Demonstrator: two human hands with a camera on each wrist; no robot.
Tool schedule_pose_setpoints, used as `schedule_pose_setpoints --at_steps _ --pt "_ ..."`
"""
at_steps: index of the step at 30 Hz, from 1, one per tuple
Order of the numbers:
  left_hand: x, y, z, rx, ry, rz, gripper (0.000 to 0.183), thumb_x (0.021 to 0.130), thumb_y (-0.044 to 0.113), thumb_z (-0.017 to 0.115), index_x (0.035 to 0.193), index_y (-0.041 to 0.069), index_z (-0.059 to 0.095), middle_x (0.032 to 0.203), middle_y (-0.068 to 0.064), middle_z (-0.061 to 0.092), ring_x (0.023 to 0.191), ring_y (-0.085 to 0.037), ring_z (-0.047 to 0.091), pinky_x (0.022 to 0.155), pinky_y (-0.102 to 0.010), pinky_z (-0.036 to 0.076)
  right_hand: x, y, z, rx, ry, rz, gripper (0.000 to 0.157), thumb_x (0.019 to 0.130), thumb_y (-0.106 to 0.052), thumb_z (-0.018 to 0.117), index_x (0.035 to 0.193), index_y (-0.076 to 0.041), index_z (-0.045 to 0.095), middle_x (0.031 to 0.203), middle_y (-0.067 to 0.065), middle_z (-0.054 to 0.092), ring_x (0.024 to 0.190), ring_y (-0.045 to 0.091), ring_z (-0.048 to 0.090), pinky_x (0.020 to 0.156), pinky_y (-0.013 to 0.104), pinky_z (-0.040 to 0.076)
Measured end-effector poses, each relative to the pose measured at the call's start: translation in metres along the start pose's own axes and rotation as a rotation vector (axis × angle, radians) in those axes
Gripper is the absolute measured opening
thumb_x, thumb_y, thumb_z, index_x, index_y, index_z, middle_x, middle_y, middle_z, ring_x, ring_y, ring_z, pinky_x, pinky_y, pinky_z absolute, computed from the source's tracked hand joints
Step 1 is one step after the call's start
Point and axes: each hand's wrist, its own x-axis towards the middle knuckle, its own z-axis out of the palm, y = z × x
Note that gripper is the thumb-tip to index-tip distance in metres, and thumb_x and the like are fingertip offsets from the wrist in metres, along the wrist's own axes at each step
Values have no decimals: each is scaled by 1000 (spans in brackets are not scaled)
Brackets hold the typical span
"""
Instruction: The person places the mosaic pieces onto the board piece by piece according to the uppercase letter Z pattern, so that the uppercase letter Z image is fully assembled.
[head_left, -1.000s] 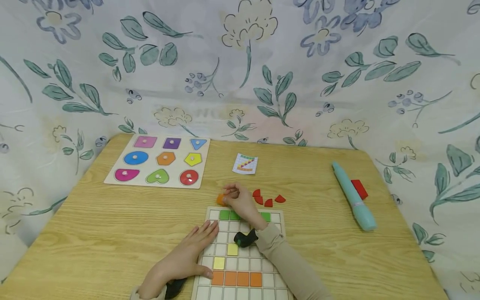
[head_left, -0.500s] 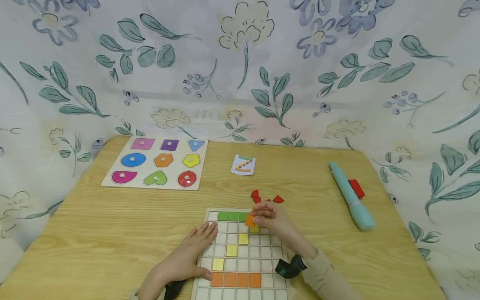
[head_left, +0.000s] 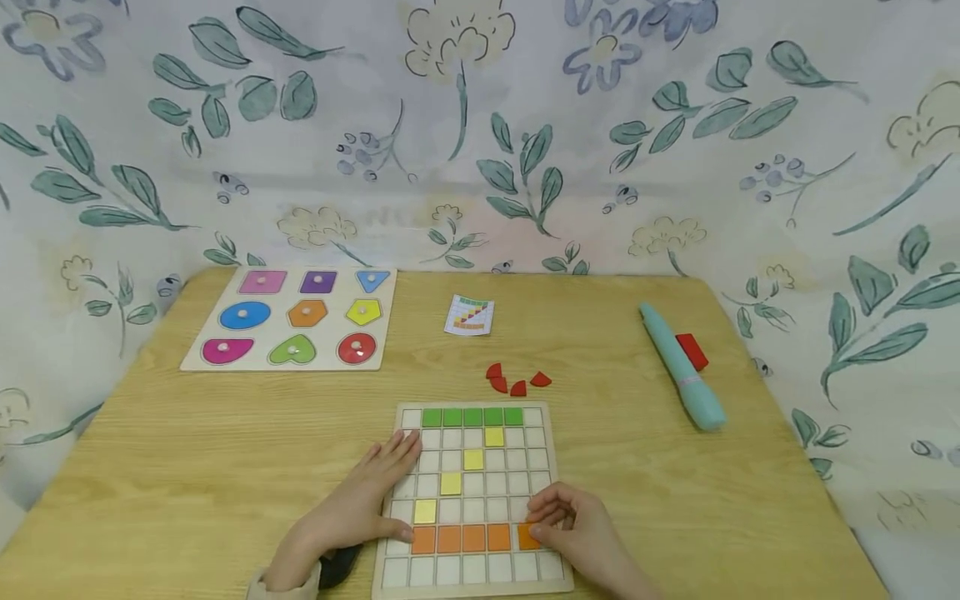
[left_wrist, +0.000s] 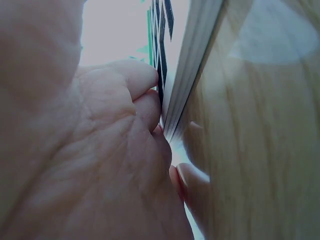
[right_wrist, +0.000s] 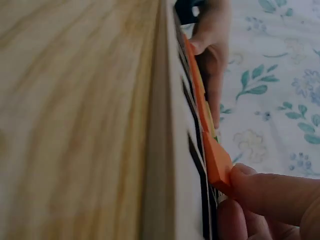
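Observation:
A wooden grid board [head_left: 447,570] lies near the front of the table. It has a row of green square tiles [head_left: 473,417], a diagonal of yellow tiles [head_left: 450,483] and a row of orange tiles [head_left: 473,538]. My right hand [head_left: 585,533] pinches another orange tile [head_left: 527,536] at the right end of that row. In the right wrist view this pinched tile [right_wrist: 217,162] is tilted against the board. My left hand [head_left: 352,500] rests with spread, straight fingers along the board's left edge, and in the left wrist view its palm [left_wrist: 100,150] fills the left side.
Several red quarter-circle pieces [head_left: 518,388] lie behind the board. Farther back is a small pattern card [head_left: 470,315]. A shape puzzle [head_left: 288,321] sits back left. At right, a turquoise pen-like object [head_left: 682,367] lies beside a red block [head_left: 692,352].
My right hand has carried the orange tile from behind the board, across its top right, down to the orange row. My left hand has stayed on the left edge. The head view has shifted slightly.

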Motion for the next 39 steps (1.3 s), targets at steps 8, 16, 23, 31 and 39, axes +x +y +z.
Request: schedule_pose_setpoints --at_steps 8,16,23,31,39 --pt "1 1 -5 7 -3 -23 112 68 55 76 153 4 23 163 -12 15 149 -38 10 107 -2 -18 3 -7 10 -156 30 -73 14 80 -5 76 89 -10 67 84 1 69 69 1 58 64 18 50" --pt "0 2 -2 -1 3 -12 112 68 56 74 153 3 24 162 -14 15 149 -40 11 106 -2 -18 57 -33 -37 -312 -176 -130 15 89 -12 68 103 -6 67 89 3 67 74 5 56 64 18 47" --pt "-1 3 3 -24 -22 -39 113 68 56 75 153 4 23 163 -11 15 150 -37 9 105 -1 -19 132 -36 -73 -154 112 -176 37 89 -2 65 124 7 57 115 25 66 89 22 64 73 21 54" --pt "-6 0 4 -24 -6 -41 114 68 61 72 154 5 22 163 -10 14 150 -35 8 107 -1 -18 153 -13 -65 -236 217 -121 43 82 2 73 123 -2 62 111 17 70 94 25 63 79 24 50" --pt "-2 -3 2 -7 4 -7 115 68 66 66 154 5 20 163 -11 14 152 -28 5 109 -3 -17 151 -16 -64 -275 240 -138 36 83 3 70 119 -3 64 105 15 68 96 24 62 77 21 50"
